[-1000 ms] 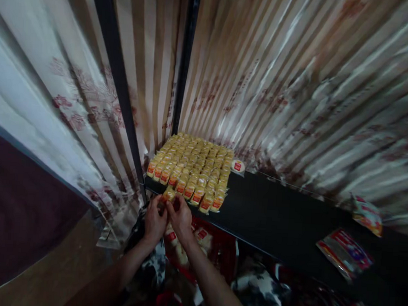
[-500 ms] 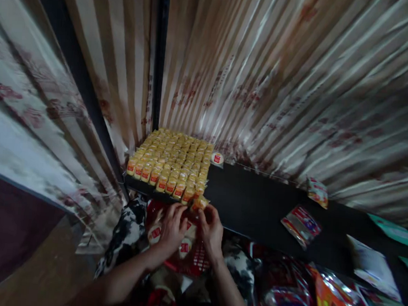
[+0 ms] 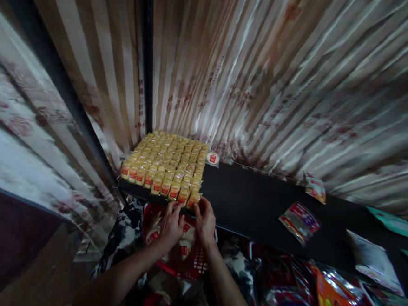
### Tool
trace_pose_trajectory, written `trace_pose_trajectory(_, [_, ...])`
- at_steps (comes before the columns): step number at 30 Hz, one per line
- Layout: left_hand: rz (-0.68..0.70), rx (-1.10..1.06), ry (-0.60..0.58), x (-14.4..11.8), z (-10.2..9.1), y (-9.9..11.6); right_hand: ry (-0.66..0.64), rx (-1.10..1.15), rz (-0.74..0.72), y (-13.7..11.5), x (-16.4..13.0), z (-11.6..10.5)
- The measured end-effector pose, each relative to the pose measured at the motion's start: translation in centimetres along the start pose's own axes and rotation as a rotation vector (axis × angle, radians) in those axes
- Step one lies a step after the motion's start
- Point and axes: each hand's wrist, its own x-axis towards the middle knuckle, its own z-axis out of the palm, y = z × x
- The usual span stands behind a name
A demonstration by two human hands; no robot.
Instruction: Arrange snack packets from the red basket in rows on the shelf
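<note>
red-labelled yellow packet (image 3: 193, 199) in glossy clear wrap: right end of front row (image 3: 157, 185), black shelf (image 3: 244, 198). right hand (image 3: 205, 222) touching it, left hand (image 3: 172, 224) just beside; cannot tell whether either grips.

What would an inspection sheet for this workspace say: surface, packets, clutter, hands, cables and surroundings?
Surface: dark shelf, with a red basket at its near side.
Packets: yellow packets in close rows at the shelf's left end; pale packets in the basket.
Clutter: red flat bag, white bag and others, farther right.
Hands: right hand at the front-right packet; left hand near the shelf's front edge; grip unclear.
Cables: nothing seen for certain.
Surroundings: creased, printed sheeting behind; dark post at the corner.
</note>
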Motion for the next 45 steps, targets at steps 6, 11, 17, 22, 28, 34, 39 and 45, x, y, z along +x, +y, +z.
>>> trace_pose_trajectory(6, [-0.004, -0.006, 0.002, 0.3, 0.2, -0.4, -0.005, -0.003, -0.028, 0.3, -0.4, 0.7])
trace_pose_trajectory(11, [0.001, -0.015, -0.011, 0.4, 0.1, -0.6, 0.050, -0.072, -0.059, -0.1, -0.6, 1.4])
trace_pose_trajectory(17, [-0.010, -0.012, -0.013, 0.4, 0.2, -0.8, 0.099, -0.095, -0.108, -0.2, -0.9, 1.8])
trace_pose_trajectory(22, [0.003, -0.033, -0.011, 0.6, 0.1, -1.0, 0.079, -0.102, -0.126, -0.7, -0.8, 1.8])
trace_pose_trajectory(28, [-0.004, -0.021, -0.033, 0.8, -0.2, -1.0, 0.085, 0.008, -0.066, -0.5, -0.8, 2.1])
trace_pose_trajectory(34, [0.033, 0.034, -0.042, 0.6, -0.3, -1.1, 0.083, -0.009, -0.056, 0.1, -0.7, 2.2])
trace_pose_trajectory(39, [0.216, 0.082, -0.147, 0.3, -0.4, -0.8, 0.096, -0.010, -0.058, 0.3, -0.8, 2.3])
trace_pose_trajectory(45, [0.226, 0.087, -0.127, 0.9, 0.2, -1.1, 0.049, 0.033, -0.050, 0.5, -0.8, 2.0])
